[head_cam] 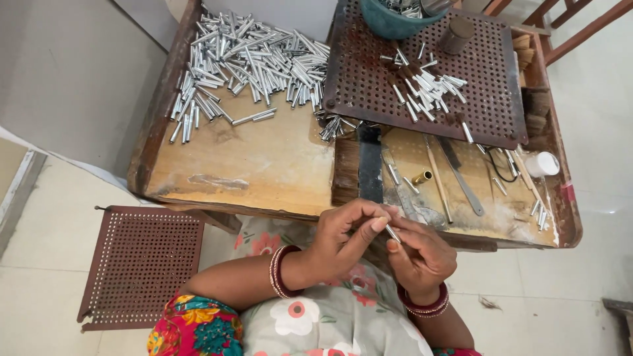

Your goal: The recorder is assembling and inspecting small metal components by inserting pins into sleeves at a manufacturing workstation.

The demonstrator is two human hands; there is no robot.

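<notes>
My left hand (343, 240) and my right hand (422, 254) meet over my lap, just below the front edge of the wooden work table (264, 171). Between their fingertips they pinch one small silver metal tube (393, 233), tilted. A big heap of the same silver tubes (247, 62) lies on the table's far left. A smaller cluster of tubes (425, 86) rests on a rusty perforated metal plate (491, 105) at the far right.
A teal bowl (389, 20) and a brown cylinder (456, 34) stand on the plate. Flat metal tools (461, 175), a brass tube (422, 177) and a white pot (542, 163) lie in the right tray. A perforated brown panel (142, 264) lies on the floor, left.
</notes>
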